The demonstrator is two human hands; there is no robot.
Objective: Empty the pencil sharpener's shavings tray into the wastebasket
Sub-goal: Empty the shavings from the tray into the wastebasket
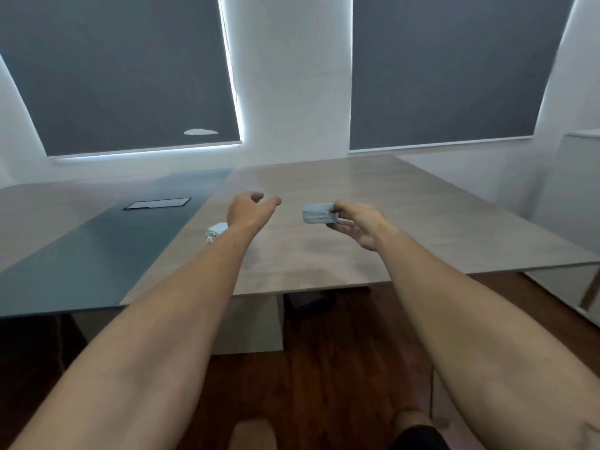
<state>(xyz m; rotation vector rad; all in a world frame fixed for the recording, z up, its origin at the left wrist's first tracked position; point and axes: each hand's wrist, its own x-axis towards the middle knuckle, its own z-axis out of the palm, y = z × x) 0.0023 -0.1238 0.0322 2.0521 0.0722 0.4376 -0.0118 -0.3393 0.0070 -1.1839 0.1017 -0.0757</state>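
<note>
Table (pixel 324 248) — a broad flat top in pale, matte wood grain, squared at its near edge, butting against a smooth blue-grey panel (pixel 107 248) on the left; a thin dark-framed rectangular plate (pixel 157 203) is lying set into that panel.

Shavings tray (pixel 319 213) — a small, pale grey-blue plastic piece, oblong with rounded corners, smooth-walled; it is being held in the air above the table's middle, long side level, not touching the surface.

Right hand (pixel 358 224) — reaching forward palm-in, thumb on top and fingertips underneath, pinching the right end of the tray; the remaining fingers are curling loosely below it.

Left hand (pixel 248 211) — hovering over the table just left of the tray and apart from it; fingers and thumb are standing partly spread in a loose curve, holding nothing.

Sharpener body (pixel 217 230) — a small whitish, rounded plastic object sitting on the table beside the left wrist, partly hidden by the forearm; its details are too blurred to make out.

Floor (pixel 341 368) — dark reddish-brown boards with a slight sheen, showing beneath the table edge.

Blinds (pixel 123 76) — two flat dark-grey roller panels hanging against the white wall behind, light glowing at their edges.
</note>
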